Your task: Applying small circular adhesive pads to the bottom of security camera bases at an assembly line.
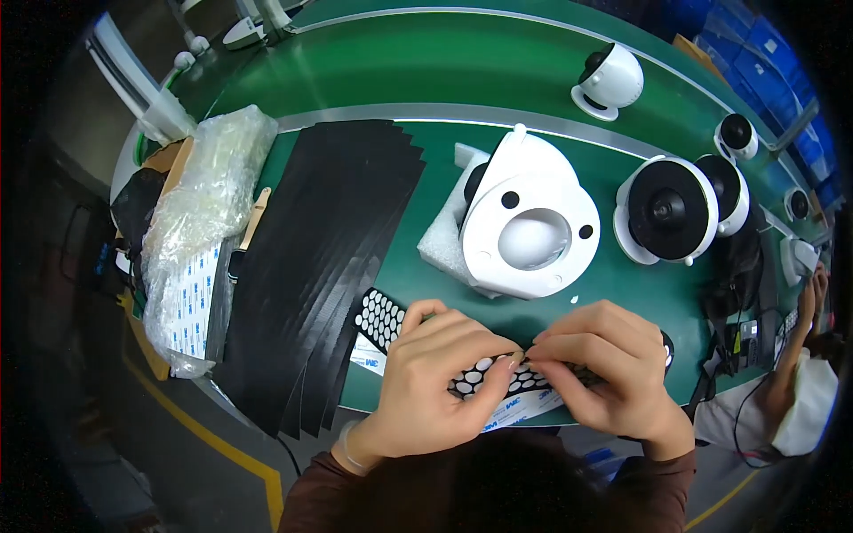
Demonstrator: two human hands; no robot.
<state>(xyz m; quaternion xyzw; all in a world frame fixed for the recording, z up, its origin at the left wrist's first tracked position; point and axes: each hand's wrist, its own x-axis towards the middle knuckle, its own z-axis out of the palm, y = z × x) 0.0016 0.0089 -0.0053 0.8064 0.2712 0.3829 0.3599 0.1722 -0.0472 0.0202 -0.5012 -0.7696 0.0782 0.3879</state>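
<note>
My left hand (435, 382) and my right hand (613, 364) are closed in pinches, fingertips meeting at the upper edge of a black sheet with white round dots (529, 380). The fingers hide much of the sheet, and I cannot make out any small piece between them. White backing paper with blue print (524, 410) shows just below it. Left of my left hand, a dotted strip (380, 318) sticks out; whether it is the same sheet I cannot tell. Beyond my hands a white rounded device (533, 186) lies tipped on a white foam block (444, 253), two black round pads on its underside.
Long black sheets (311, 258) are fanned out on the left, beside a wooden-handled tool (258, 218) and a clear plastic bag (213, 195). White devices with black fronts (666, 210) stand at the right. Another (613, 80) sits on the green conveyor (426, 58). A co-worker's arm (804, 311) shows far right.
</note>
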